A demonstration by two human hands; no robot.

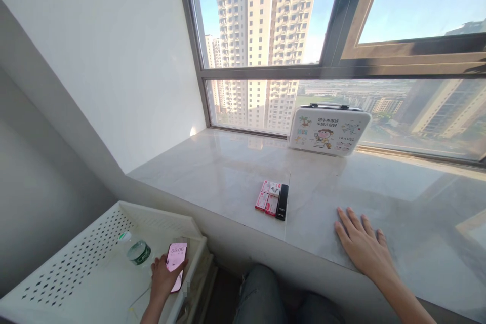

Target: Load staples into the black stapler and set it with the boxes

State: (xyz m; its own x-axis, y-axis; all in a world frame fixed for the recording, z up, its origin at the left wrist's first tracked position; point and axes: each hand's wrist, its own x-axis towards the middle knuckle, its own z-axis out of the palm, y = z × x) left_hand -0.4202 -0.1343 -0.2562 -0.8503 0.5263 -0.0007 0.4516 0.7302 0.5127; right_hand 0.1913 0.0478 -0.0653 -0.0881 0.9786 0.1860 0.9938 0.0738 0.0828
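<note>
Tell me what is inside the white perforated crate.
The white perforated crate holds a clear plastic bottle with a green label. At the crate's right side, the left hand grips a lit smartphone; whatever lies beneath these is covered.

1. We look from the person's head, forward and down, with the window filling the upper right of the frame.
2. We view the pale sill from close above; it slants across the middle.
3. Our left hand falls at lower left, our right hand at lower right, both near.
4. Our denim-covered legs enter at bottom centre.
</note>
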